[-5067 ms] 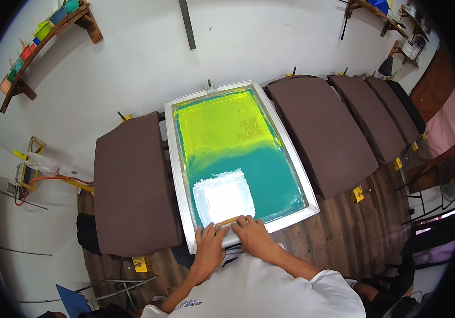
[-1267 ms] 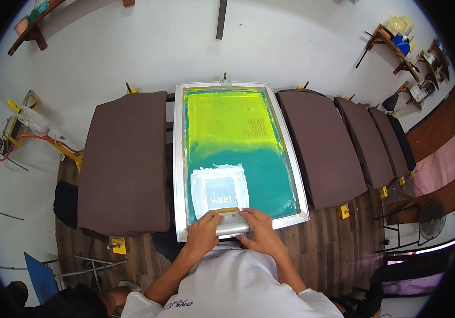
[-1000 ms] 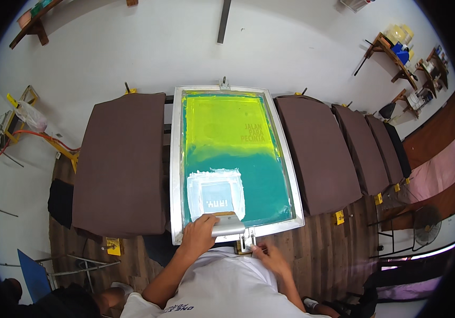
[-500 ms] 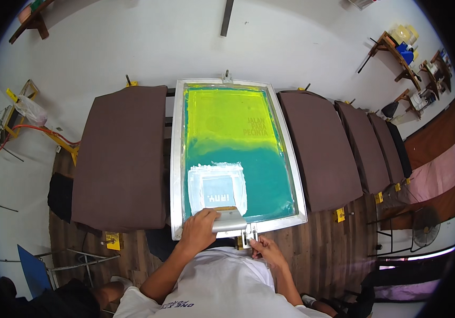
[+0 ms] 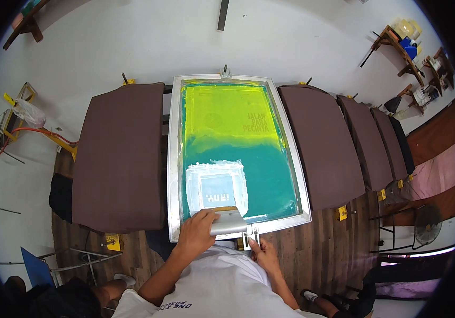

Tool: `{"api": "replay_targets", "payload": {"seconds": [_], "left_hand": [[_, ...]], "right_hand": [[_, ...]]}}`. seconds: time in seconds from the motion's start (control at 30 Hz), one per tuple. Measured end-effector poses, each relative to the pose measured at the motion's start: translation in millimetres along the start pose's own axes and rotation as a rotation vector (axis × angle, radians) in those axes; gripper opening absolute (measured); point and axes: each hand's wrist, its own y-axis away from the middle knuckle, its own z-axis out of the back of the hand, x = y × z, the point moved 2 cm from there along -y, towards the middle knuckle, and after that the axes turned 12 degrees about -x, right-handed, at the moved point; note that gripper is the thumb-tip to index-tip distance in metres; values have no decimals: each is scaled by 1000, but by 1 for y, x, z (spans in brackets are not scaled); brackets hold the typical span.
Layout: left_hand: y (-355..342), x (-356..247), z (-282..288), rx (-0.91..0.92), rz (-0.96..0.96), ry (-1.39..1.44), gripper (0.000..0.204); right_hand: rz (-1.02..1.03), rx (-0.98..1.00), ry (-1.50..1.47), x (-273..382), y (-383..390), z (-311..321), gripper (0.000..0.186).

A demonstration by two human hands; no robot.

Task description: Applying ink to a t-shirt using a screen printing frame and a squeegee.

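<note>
A screen printing frame point(image 5: 173, 153) with a silver metal rim lies in front of me. Its mesh point(image 5: 259, 169) is yellow-green at the far end and teal nearer me. White ink point(image 5: 216, 170) surrounds a pale rectangular patch at the mesh's near left. My left hand point(image 5: 198, 230) is closed around the left end of a squeegee point(image 5: 230, 222) with a grey metal handle, which lies across the near end of the frame. At the near rim, my right hand point(image 5: 264, 253) pinches a slotted metal bracket point(image 5: 250, 238); some of its fingers are hidden.
Brown fabric-covered boards stand on both sides: one at left point(image 5: 119, 159), several at right point(image 5: 323, 148). Yellow brackets point(image 5: 113, 242) stick out below them. Wall shelves point(image 5: 397, 50) hold supplies at upper right. A fan point(image 5: 427, 225) stands at right. Another person's leg point(image 5: 108, 292) shows lower left.
The whole view has shifted slightly, and the frame's near end sits a touch lower in it. Both hands keep their hold on the squeegee and the bracket.
</note>
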Motion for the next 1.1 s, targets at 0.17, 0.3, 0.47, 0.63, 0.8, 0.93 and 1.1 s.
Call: {"api": "replay_targets", "payload": {"seconds": [0.17,0.3,0.47,0.63,0.8,0.93,1.1], "left_hand": [[-3,-2,2,19,4,1,51],[-6,-4,4,23,5,1,50],[-10,-4,5,10,-14,22,49],[-12,-2,6,-38,-29,-14,43],[-19,-4,10,0,20,12,41],[-23,-1,9,9,27,44,40],[-24,0,7,-6,12,74,39]], "right_hand": [[106,-108,191,11,8,0,45],[207,-202,292,19,12,-1,51],[152,-204,365,39,17,2,52],[199,-226,320,27,13,-1,50],[146,-230,345,28,11,2,54],[153,-268,344,21,8,1,61],[155,-306,330,22,9,-3,58]]}}
